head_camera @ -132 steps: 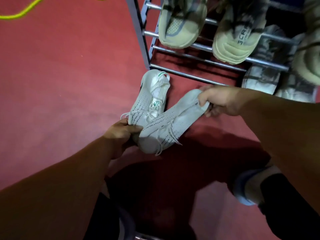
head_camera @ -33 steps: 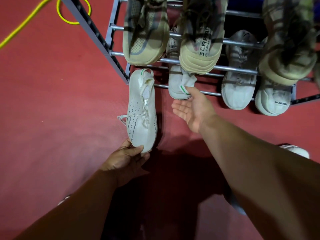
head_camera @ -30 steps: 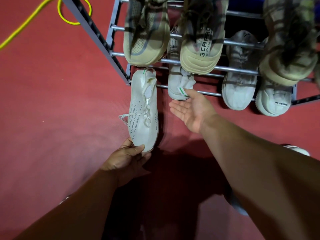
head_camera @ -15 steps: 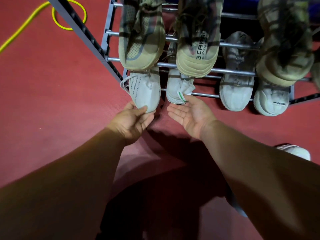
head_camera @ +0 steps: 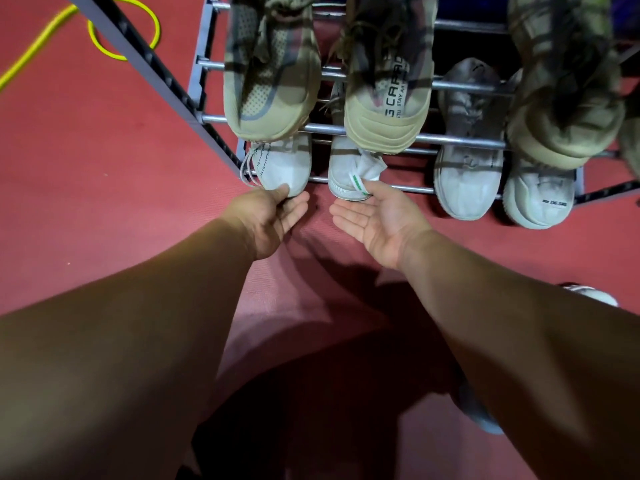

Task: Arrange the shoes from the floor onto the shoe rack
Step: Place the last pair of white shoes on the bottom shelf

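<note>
Holding seven shoes on two tiers, the grey metal shoe rack with chrome cross-bars (head_camera: 464,140) stands on the red matte floor (head_camera: 86,174). Its upper tier carries three olive-tan mesh sneakers: one at the left (head_camera: 270,74), a middle one with dark lettering on its side (head_camera: 388,95), and one at the right (head_camera: 564,98). All three have their near ends jutting over the front bar.

The lower tier carries four pale shoes in a row. From the left they are a white knit sneaker with fine black stitching and loose white laces (head_camera: 282,168), a white sneaker with a small green tab (head_camera: 349,174), a grey-white lace-up sneaker (head_camera: 467,168), and a white sneaker with small dark lettering on its toe (head_camera: 538,199).

The white knit sneaker lies in the leftmost slot of the lower tier, just inside the rack's corner post, its near end poking past the front bar. The left hand (head_camera: 273,216) lies against that end, with the thumb on the tip and the fingers nearly straight beneath it, not clasped round it. The right hand (head_camera: 377,220) is wide and palm-up just beside it, fingers spread toward the left hand, thumb tip against the green-tabbed sneaker. The hands are near each other but apart.

A yellow cable (head_camera: 114,29) loops on the floor behind the rack's left side.
</note>
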A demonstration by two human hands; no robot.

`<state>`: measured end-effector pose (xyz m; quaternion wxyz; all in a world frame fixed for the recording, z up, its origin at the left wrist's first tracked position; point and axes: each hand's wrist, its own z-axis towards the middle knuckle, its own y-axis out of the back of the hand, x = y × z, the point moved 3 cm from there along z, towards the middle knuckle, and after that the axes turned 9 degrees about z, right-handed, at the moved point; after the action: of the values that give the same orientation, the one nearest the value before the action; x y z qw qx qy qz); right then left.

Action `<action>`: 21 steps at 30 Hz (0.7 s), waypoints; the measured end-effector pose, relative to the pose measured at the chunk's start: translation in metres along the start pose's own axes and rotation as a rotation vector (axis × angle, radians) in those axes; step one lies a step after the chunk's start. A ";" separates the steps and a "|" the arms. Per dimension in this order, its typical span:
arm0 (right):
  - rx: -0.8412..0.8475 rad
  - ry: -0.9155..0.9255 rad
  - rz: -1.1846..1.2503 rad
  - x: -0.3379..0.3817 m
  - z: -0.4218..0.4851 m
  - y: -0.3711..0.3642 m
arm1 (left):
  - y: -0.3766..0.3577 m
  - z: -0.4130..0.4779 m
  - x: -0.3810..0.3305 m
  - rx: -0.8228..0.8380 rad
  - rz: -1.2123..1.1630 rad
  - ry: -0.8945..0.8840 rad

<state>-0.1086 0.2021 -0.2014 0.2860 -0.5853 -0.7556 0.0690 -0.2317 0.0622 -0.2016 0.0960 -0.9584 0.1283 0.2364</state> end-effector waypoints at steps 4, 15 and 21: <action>-0.001 -0.022 -0.059 0.006 0.003 -0.001 | -0.006 0.006 -0.008 -0.016 0.026 -0.023; 0.001 -0.015 -0.056 0.000 0.008 -0.004 | -0.006 0.011 -0.013 -0.004 0.062 0.005; -0.011 -0.030 -0.035 0.003 0.009 -0.003 | -0.006 0.011 -0.015 0.000 0.071 0.026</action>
<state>-0.1162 0.2058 -0.2059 0.2724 -0.5726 -0.7702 0.0686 -0.2472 0.0734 -0.2035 0.0858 -0.9562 0.1633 0.2271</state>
